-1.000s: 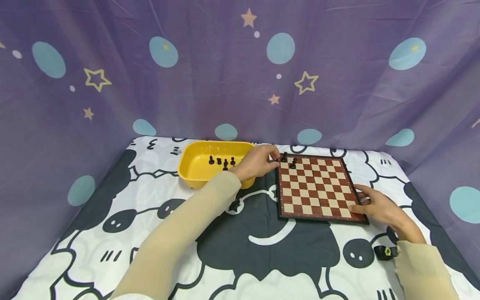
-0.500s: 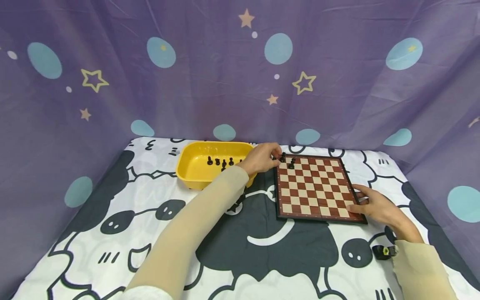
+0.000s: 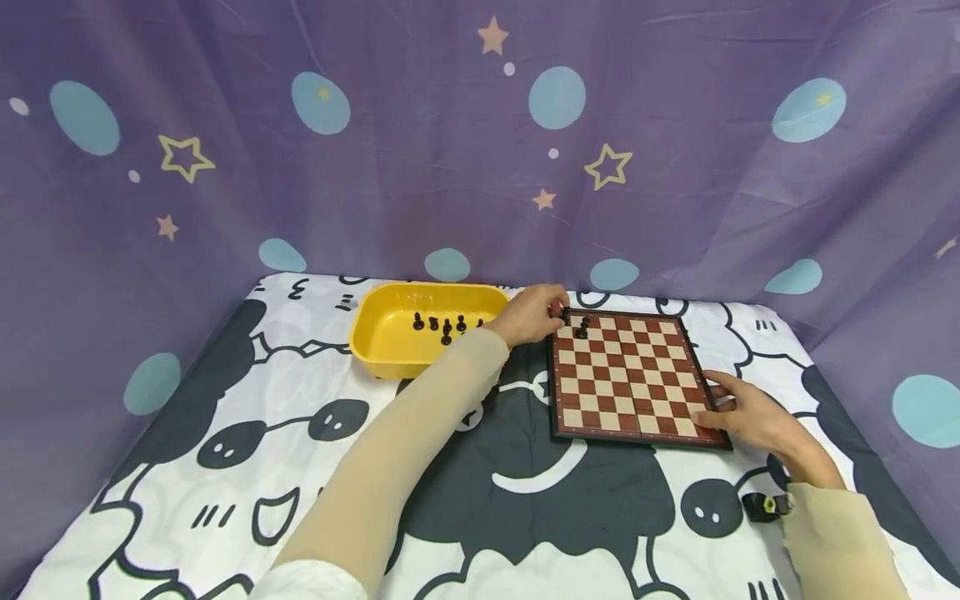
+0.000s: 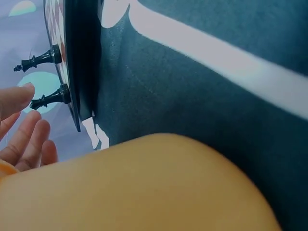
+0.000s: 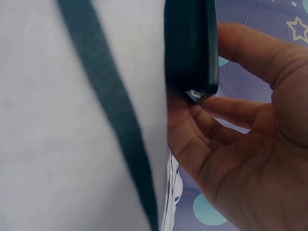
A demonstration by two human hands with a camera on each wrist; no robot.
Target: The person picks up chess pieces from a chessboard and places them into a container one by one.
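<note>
At the far left corner of the chessboard (image 3: 637,379), my left hand (image 3: 531,315) has its thumb and a fingertip on either side of the top of a black chess piece (image 4: 52,98), seen most clearly in the left wrist view. That piece stands upright on the board and is partly covered by the fingers in the head view. Right beside it stands a second black chess piece (image 3: 582,328), tall and slim. My right hand (image 3: 752,417) grips the near right corner of the board, thumb on top. In the right wrist view its other fingers reach under the dark board edge (image 5: 191,48).
Left of the board sits a yellow tub (image 3: 386,367) with several black chess pieces (image 3: 447,333) inside; my left forearm crosses in front of its right end. A sheep-patterned cloth (image 3: 525,533) covers the table, and a purple curtain (image 3: 420,167) hangs behind it.
My left hand has moved slightly right, from beside the corner chess piece to around its top. The right hand keeps its hold on the board. Both standing pieces stay in place.
</note>
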